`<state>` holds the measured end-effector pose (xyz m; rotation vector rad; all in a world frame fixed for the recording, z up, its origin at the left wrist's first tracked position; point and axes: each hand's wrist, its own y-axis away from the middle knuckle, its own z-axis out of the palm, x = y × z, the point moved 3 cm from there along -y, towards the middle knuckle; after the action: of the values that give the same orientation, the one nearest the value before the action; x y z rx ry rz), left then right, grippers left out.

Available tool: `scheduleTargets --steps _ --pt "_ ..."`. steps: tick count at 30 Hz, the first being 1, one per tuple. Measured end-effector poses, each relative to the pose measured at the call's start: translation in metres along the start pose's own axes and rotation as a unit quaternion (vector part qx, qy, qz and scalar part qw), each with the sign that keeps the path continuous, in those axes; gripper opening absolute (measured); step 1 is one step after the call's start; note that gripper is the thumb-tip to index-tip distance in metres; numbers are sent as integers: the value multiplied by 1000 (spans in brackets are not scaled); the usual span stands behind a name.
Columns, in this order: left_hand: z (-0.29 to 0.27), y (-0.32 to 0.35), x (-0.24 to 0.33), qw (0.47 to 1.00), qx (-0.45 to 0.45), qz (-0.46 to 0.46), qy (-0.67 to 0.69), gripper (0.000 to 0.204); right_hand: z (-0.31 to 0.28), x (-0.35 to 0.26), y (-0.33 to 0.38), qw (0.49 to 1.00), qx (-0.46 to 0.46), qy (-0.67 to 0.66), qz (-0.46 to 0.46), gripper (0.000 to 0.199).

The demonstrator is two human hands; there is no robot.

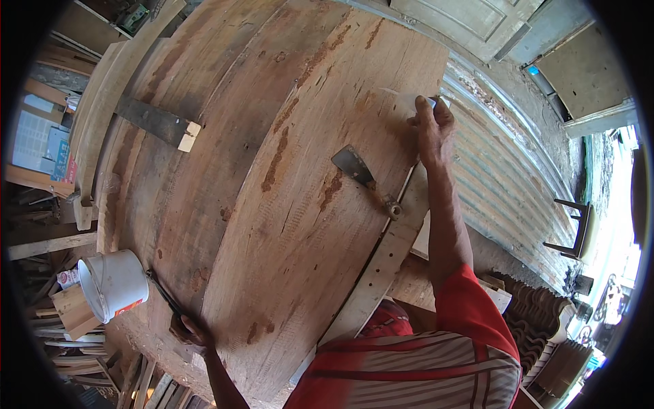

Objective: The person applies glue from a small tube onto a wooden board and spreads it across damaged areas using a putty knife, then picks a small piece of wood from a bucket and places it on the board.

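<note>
My right hand (pixel 434 129) is closed at the far right edge of a large wooden panel (pixel 286 198). Its fingers pinch a thin, pale, see-through piece (pixel 407 99), whose kind I cannot make out. At the near left, my left hand (pixel 191 334) is closed round the end of a long, slim, dark tool (pixel 165 293). The tool's other end reaches the side of a white bucket (pixel 112 286). Between my hands, a putty knife (pixel 364 178) with a worn wooden handle lies on the panel. Brown filler patches (pixel 278 160) streak the wood.
A dark flat blade with a pale wooden end (pixel 157 124) lies on the far left boards. Curved timber (pixel 112 109) lines the left edge. Corrugated sheets (pixel 504 157) and a chair (pixel 579 230) are at the right; stacked roof tiles (pixel 538 320) stand at the near right.
</note>
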<state>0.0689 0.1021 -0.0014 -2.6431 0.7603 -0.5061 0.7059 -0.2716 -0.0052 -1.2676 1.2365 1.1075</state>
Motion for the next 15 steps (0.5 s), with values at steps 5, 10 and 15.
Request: scheduleTargets --steps 5,10,15 --pt "0 0 4 1000 7 -7 16 47 2 -2 1 999 -7 39 -9 28" --pt "0 1 5 1000 9 -16 22 48 5 1 0 997 -3 63 -36 37" --pt "-2 1 6 1000 1 -20 7 48 5 0 1 992 -7 116 -53 40"
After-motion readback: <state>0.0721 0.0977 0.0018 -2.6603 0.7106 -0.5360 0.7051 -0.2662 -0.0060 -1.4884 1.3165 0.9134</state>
